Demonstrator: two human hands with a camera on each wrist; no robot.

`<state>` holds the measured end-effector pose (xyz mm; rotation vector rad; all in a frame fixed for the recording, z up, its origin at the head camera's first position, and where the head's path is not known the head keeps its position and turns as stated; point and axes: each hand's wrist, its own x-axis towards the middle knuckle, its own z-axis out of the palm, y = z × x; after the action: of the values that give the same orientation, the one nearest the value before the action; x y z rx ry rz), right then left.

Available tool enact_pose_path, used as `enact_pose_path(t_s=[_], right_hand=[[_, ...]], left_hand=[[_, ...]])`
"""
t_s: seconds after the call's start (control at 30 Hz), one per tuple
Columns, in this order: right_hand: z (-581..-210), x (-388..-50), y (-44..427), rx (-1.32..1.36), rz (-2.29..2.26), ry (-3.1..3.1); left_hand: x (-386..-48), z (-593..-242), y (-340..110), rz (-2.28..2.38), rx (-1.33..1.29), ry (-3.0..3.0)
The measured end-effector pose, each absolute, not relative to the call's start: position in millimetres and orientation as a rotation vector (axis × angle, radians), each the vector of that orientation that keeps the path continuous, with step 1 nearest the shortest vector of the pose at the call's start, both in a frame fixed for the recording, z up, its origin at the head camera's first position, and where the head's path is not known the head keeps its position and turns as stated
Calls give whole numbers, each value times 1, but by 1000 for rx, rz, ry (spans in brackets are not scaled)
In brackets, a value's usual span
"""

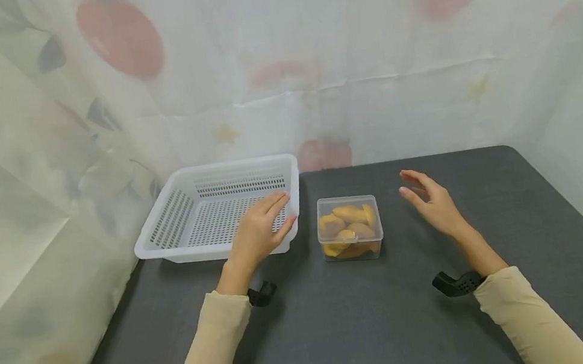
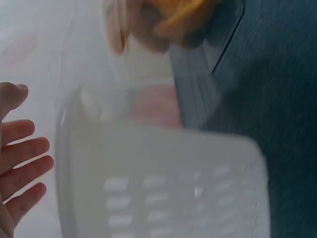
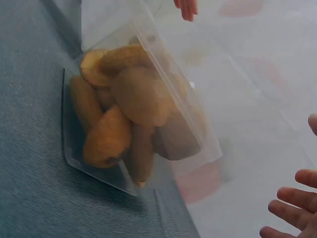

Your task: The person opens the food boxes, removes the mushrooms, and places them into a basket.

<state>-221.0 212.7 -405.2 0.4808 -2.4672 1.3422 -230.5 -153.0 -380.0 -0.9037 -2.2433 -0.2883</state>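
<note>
A clear lidded plastic box (image 1: 352, 247) stands near the middle of the dark table, packed with several yellow-brown pieces (image 1: 350, 214) that look like fruit or toy food. Left of it is a white perforated basket (image 1: 224, 254), with nothing visible inside. My left hand (image 1: 261, 225) hovers over the basket's right front side, fingers extended, holding nothing. To the right of the box, my right hand (image 1: 432, 198) is raised above the table, its fingers loosely bent and grasping nothing. In the right wrist view the box's contents (image 3: 143, 96) show through its wall, apart from the right fingers (image 3: 292, 215).
Patterned curtains (image 1: 283, 116) hang behind the table (image 1: 343, 333) and along both sides. The basket sits at the table's back left, near the curtain. Black wrist bands (image 1: 457, 284) are worn on both arms.
</note>
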Motion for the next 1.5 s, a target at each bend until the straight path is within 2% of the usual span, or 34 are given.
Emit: enact_pose_path(t_s=[0.6, 1.03, 1.5], right_hand=[[-464, -222, 198, 850, 1796, -2353], [-484, -234, 180, 810, 1982, -2338], [-483, -237, 176, 817, 2022, -2296]], left_hand=[[-212, -410, -97, -293, -1224, -2086], [-216, -425, -74, -195, -1296, -2032], [-222, -433, -65, -99, -1272, -1863]])
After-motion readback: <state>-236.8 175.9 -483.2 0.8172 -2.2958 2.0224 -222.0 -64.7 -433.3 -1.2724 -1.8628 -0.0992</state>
